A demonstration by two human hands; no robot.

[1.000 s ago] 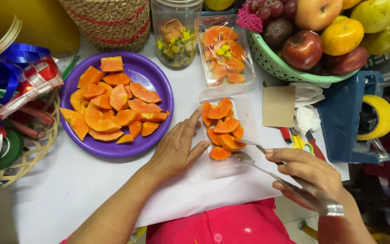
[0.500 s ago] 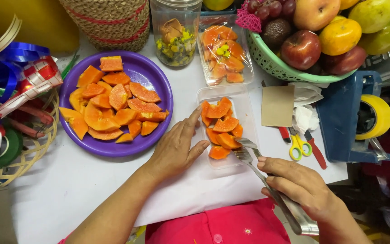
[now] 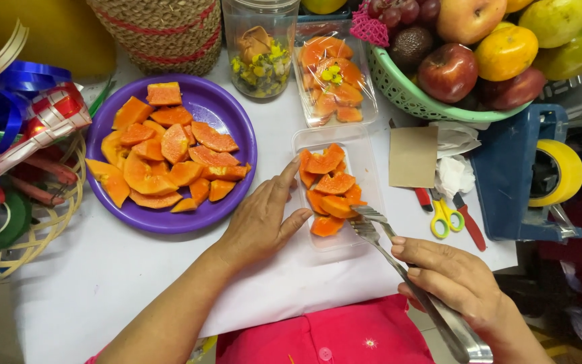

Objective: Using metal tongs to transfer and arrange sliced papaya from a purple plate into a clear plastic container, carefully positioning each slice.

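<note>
The person's right hand (image 3: 463,283) is closed around the handles of a pair of metal tongs (image 3: 399,259), whose forked tips sit nearly together at the near end of a clear rectangular plastic tray (image 3: 365,162), touching or just above the lowest orange papaya slices (image 3: 328,192) laid in it. The left hand (image 3: 264,219) lies flat and open on the white paper-covered table (image 3: 102,269), holding nothing, with its fingertips pressed against the tray's left wall. To place the slices well, the left hand should keep the light tray from sliding while the tongs squeeze only gently, since the flesh looks soft, wet and easily bruised; each wedge is best laid overlapping its neighbour in a neat row. The tray is thin, glossy and see-through with rounded corners. Left of it, a round purple plastic plate (image 3: 237,128) holds a loose heap of more curved wedges with smooth, moist faces. Behind the tray lies a similar tray wrapped in shiny film (image 3: 331,77), and to the right stands a green woven plastic basket (image 3: 399,87) of whole fruit.
</note>
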